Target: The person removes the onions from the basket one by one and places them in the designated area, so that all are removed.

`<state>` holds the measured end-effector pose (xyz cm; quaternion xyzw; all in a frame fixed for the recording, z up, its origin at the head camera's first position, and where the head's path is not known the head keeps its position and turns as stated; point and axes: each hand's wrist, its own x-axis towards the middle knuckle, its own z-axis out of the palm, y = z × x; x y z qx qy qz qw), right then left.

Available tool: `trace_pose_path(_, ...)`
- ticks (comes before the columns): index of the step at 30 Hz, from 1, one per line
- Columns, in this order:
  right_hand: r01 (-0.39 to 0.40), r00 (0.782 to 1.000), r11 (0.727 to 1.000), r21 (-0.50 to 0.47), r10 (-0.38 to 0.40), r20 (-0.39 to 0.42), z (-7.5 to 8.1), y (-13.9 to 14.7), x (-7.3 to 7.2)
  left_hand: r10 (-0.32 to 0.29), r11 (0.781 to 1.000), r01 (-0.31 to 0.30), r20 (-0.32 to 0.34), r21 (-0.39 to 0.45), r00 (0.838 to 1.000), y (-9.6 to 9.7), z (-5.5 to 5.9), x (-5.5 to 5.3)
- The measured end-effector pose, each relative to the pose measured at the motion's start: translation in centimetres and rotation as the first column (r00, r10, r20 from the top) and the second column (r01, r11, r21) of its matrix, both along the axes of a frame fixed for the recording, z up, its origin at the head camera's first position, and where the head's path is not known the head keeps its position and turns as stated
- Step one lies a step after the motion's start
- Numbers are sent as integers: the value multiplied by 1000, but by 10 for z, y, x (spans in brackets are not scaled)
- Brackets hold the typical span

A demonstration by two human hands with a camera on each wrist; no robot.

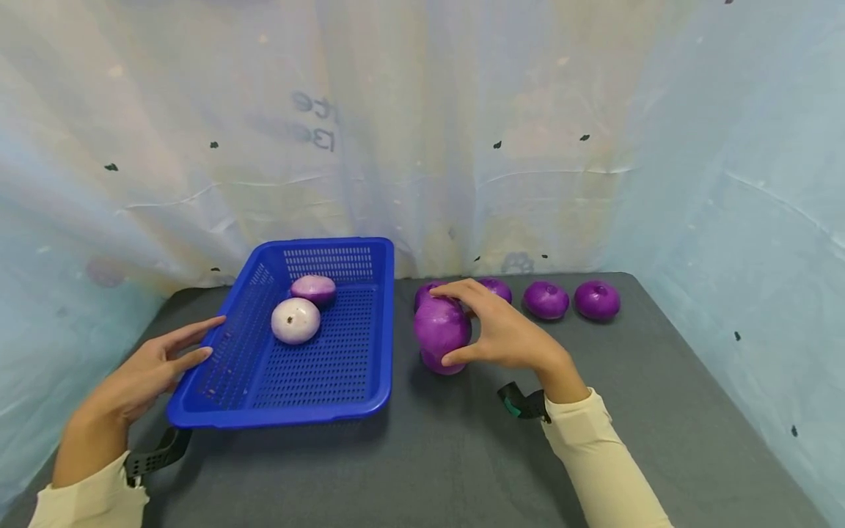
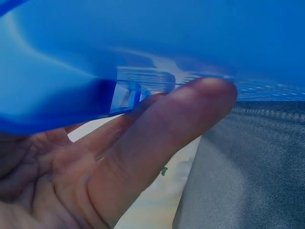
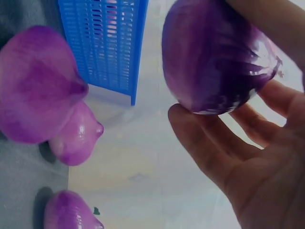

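My right hand [image 1: 505,330] holds a purple onion [image 1: 441,323] between thumb and fingers, over another purple onion [image 1: 444,364] that is mostly hidden beneath it. In the right wrist view the held onion [image 3: 214,57] is raised away from the others. At the left side of the blue plastic basket [image 1: 379,352], my left hand [image 1: 148,370] touches the rim with fingers fairly straight; its thumb [image 2: 190,107] lies against the outer wall. Inside the basket are a white onion [image 1: 295,321] and a pale purple onion [image 1: 314,289].
More purple onions stand along the back of the dark grey table [image 1: 436,469]: one [image 1: 425,292] partly behind the held onion, one [image 1: 498,288] partly behind my right hand, and two farther right, an onion [image 1: 546,301] and an onion [image 1: 597,301]. A pale curtain [image 1: 449,147] hangs behind.
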<state>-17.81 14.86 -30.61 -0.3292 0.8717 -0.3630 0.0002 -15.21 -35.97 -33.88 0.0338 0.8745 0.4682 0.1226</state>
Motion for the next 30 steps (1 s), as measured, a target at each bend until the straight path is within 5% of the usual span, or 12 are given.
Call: trace_pose_path(30,168,984,974,153,-176,39,2,56,-11,28,999,-28,14,25,1000,5,1,2)
